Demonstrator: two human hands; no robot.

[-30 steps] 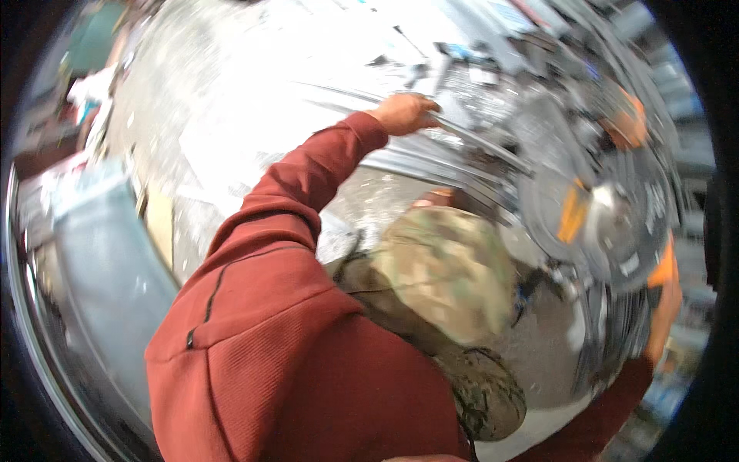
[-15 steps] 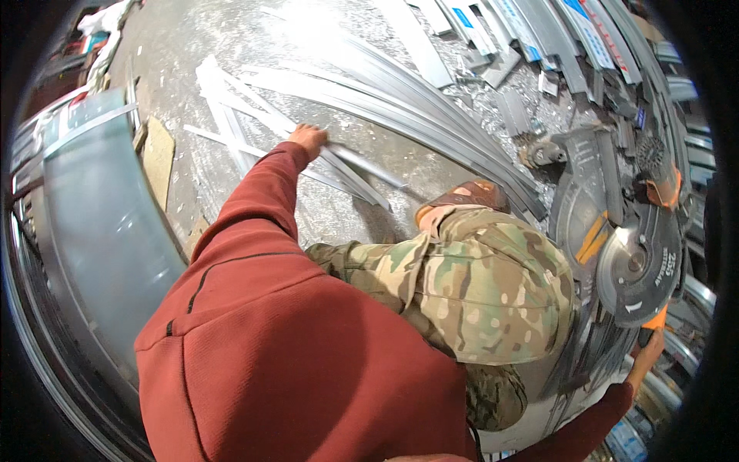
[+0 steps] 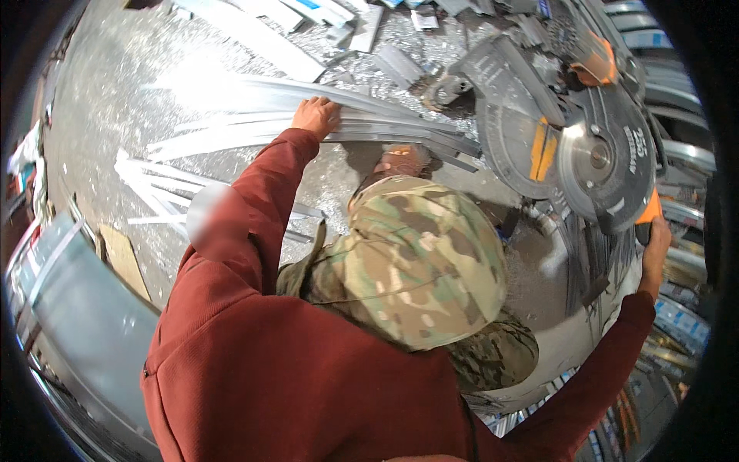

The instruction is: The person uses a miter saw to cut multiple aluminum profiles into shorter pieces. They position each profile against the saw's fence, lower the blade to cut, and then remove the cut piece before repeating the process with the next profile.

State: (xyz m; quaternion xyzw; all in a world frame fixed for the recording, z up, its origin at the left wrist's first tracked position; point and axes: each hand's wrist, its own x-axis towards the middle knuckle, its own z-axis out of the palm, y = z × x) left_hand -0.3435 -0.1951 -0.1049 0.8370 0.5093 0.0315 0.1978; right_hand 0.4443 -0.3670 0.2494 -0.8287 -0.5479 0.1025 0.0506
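Note:
My left hand (image 3: 315,117) is over a bundle of long silvery metal profiles (image 3: 385,129) on the floor, its fingers curled around one of them. The profiles lie side by side, their right ends close to a miter saw (image 3: 573,165). My right hand (image 3: 656,246) is closed on the orange handle (image 3: 651,211) of that saw, beside its round blade and dark guard. A second group of shorter, thinner metal strips (image 3: 158,192) lies crossed on the floor, partly behind my left sleeve.
Metal offcuts (image 3: 399,65) and shiny shavings litter the floor beyond the saw. A long flat bar (image 3: 254,38) lies at the far side. On the left a grey glassy panel (image 3: 85,285) lies by a tan board (image 3: 123,260). Stacked profiles (image 3: 681,154) line the right edge.
My left hand has left the crossed thin strips and moved over to the longer profile bundle. My right hand stays on the saw handle. The whole view has turned to the right.

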